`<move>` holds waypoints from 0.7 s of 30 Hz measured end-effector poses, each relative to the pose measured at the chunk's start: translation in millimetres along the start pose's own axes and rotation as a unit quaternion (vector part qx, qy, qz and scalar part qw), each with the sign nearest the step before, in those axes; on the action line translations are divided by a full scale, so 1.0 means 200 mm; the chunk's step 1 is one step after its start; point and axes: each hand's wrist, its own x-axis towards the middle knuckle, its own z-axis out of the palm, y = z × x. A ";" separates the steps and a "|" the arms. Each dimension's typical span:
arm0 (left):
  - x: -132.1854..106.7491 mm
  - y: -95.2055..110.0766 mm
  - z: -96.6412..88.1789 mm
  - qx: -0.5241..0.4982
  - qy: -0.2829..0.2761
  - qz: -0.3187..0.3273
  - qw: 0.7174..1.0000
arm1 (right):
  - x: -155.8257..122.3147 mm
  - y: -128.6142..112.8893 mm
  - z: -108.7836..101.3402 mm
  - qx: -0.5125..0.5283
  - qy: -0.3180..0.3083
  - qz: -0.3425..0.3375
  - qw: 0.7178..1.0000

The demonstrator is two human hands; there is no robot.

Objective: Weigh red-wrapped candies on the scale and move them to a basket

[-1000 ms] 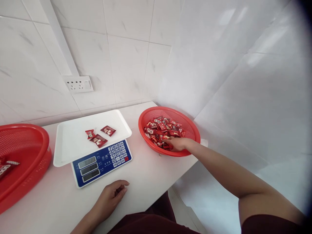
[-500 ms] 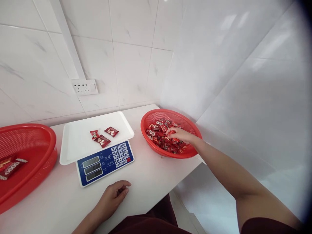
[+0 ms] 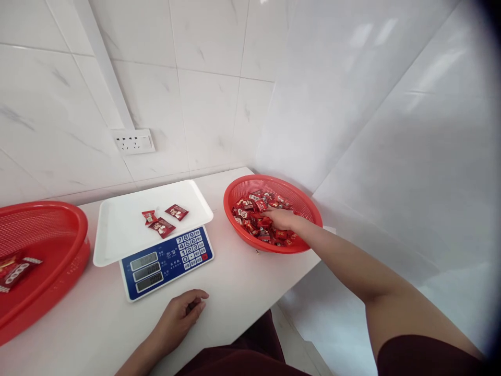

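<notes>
At the far left edge of the frame sits a big red basket (image 3: 58, 230), cut off by the border, with a couple of wrapped packets (image 3: 15, 267) lying in its bottom. Just right of it, in the left-centre, stands a scale (image 3: 166, 261) with a blue front panel, three small displays and a white keypad. Its white tray (image 3: 117, 230) carries three red candy packets (image 3: 164, 219) close together near the tray's middle. On the tiled wall above, in the upper left, is a white socket strip (image 3: 133, 141).

Below the scale, at the bottom centre, the left hand (image 3: 178, 318) rests on the white counter (image 3: 242, 277), palm down, fingers loosely curled under and holding nothing; it lies near the scale's front edge but does not touch it.

Right of centre sits a smaller round red basket (image 3: 303, 201) against the corner of the walls, filled with a heap of red wrapped candies (image 3: 250, 209). The right arm stretches in from the lower right of the frame, and the right hand (image 3: 279, 218) lies inside this basket on top of the heap. Its fingers (image 3: 268, 213) point toward the left, bent down into the candies, with packets touching the fingertips, more beneath the palm, and others spread to the left and front of the hand. Whether the fingers have closed on any one packet cannot be told, since the hand covers what is under it.
</notes>
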 end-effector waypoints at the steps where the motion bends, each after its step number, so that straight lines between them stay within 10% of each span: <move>1: 0.00 0.00 0.00 -0.001 -0.001 0.000 1.000 | 0.02 -0.01 0.02 -0.006 0.001 -0.008 1.000; 13: 0.00 -0.01 0.00 -0.002 -0.005 0.015 1.000 | -0.06 -0.05 -0.22 0.111 0.077 -0.060 0.989; 17: 0.00 -0.02 0.01 0.003 0.000 0.032 0.999 | -0.05 -0.27 -0.32 0.316 0.170 -0.110 0.927; 21: -0.01 -0.04 0.01 0.008 0.011 0.041 0.999 | 0.04 -0.63 -0.38 0.412 0.134 -0.196 0.879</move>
